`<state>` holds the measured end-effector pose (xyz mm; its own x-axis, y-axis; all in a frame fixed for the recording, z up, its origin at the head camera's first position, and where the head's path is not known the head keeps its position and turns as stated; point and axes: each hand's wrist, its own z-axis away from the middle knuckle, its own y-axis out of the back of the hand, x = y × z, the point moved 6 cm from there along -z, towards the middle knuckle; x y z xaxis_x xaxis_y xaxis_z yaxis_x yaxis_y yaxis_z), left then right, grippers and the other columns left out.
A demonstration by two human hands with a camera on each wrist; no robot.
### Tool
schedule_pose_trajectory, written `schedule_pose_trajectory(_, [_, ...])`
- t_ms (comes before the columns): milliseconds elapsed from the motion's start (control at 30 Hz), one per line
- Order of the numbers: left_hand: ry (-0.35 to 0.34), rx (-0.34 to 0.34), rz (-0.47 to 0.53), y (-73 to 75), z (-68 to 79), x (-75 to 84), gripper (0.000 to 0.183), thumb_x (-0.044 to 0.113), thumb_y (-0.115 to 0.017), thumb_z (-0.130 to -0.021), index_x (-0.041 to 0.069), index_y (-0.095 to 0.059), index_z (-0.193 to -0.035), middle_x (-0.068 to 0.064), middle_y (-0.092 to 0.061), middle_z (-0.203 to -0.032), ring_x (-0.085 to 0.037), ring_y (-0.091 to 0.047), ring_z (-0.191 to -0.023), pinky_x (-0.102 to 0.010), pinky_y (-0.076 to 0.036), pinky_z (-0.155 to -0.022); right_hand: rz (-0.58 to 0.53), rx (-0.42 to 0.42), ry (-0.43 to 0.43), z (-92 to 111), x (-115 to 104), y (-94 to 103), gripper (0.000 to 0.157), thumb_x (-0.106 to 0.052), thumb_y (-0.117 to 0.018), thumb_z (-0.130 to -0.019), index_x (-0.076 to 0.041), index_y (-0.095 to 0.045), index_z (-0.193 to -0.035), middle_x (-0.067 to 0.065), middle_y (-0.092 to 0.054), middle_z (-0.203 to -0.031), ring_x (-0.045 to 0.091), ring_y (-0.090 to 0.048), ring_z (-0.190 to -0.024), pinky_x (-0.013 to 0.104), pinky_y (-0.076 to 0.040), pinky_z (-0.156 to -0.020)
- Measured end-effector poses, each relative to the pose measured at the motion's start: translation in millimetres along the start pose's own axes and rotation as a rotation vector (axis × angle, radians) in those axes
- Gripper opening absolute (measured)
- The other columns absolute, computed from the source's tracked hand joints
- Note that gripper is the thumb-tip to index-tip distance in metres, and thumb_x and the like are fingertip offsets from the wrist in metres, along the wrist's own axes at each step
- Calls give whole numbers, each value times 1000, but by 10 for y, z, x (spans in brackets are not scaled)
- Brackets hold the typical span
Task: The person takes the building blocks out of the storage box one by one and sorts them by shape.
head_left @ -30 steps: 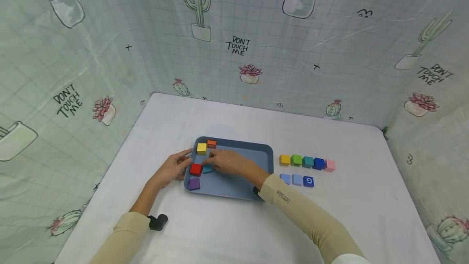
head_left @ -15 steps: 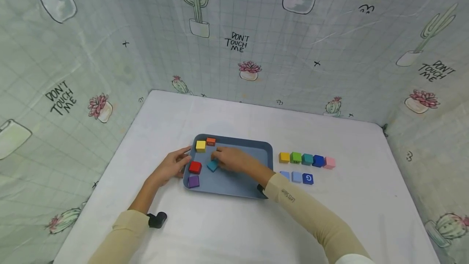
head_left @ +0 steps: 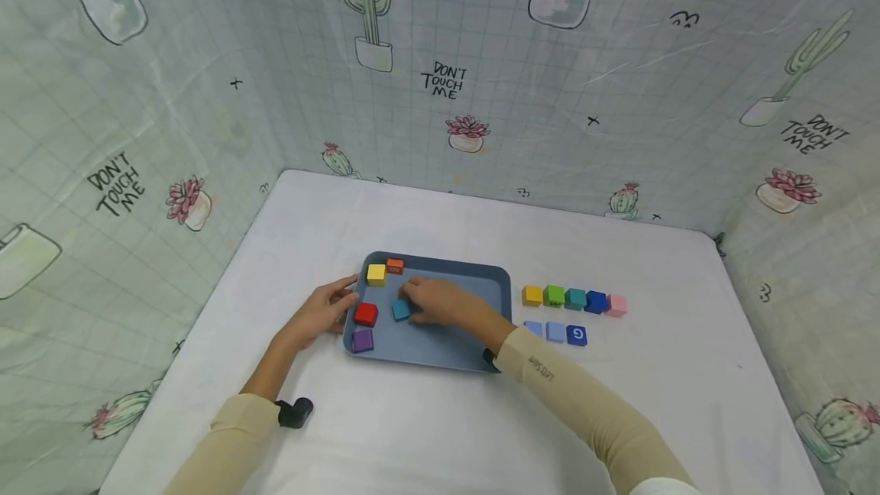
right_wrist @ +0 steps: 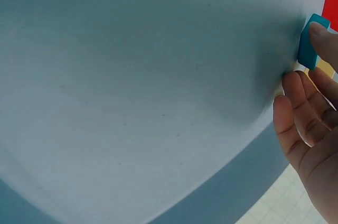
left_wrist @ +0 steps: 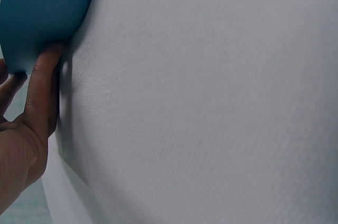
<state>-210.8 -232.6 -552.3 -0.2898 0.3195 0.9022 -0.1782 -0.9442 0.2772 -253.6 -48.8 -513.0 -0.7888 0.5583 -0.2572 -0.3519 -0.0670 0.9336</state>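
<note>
My right hand (head_left: 440, 302) reaches over the blue-grey tray (head_left: 426, 350) and pinches a teal block (head_left: 400, 310) between thumb and fingers. In the right wrist view the thumb lies on the face of this teal block (right_wrist: 306, 49), while the other fingers are bent loosely below it. At the tray's left end my left hand (head_left: 321, 317) touches the outer wall; one straight finger rests against it in the left wrist view. Along the tray's left side sit a yellow block (head_left: 376, 275), an orange block (head_left: 395, 266), a red block (head_left: 366, 315) and a purple block (head_left: 362, 341).
Right of the tray stands a row of blocks: yellow (head_left: 532, 296), green (head_left: 553, 296), teal (head_left: 575, 299), dark blue (head_left: 596, 302) and pink (head_left: 616, 305). Nearer are two light blue blocks (head_left: 555, 331) and a blue block with a "G" (head_left: 577, 335). Printed cloth surrounds the white table (head_left: 447, 434).
My right hand has drawn the teal block a little to the right, away from the red block, and turned it. My left hand has stayed at the tray's end.
</note>
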Motion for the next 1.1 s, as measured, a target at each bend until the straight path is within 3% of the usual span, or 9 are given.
schedule_pose_trajectory(633, [-29,-15,41,-41,50,84,52,17,-50,-99,9,-32,-147,-23,-48,-121,-28,-53,-93,-37,-56,-66,51,6,4,-24,-42,-46,41,-27,-69,-87,-8,-59,-123,3,-57,-110,8,-54,-90,17,-46,-82])
schedule_pose_trajectory(1100, [-26,-22,43,-15,37,57,54,19,-50,-99,10,-31,-148,-23,-47,-121,-27,-53,-90,-37,-56,-66,-3,35,-59,103,63,38,41,-25,-70,-86,-10,-58,-123,0,-55,-111,9,-54,-94,21,-47,-85])
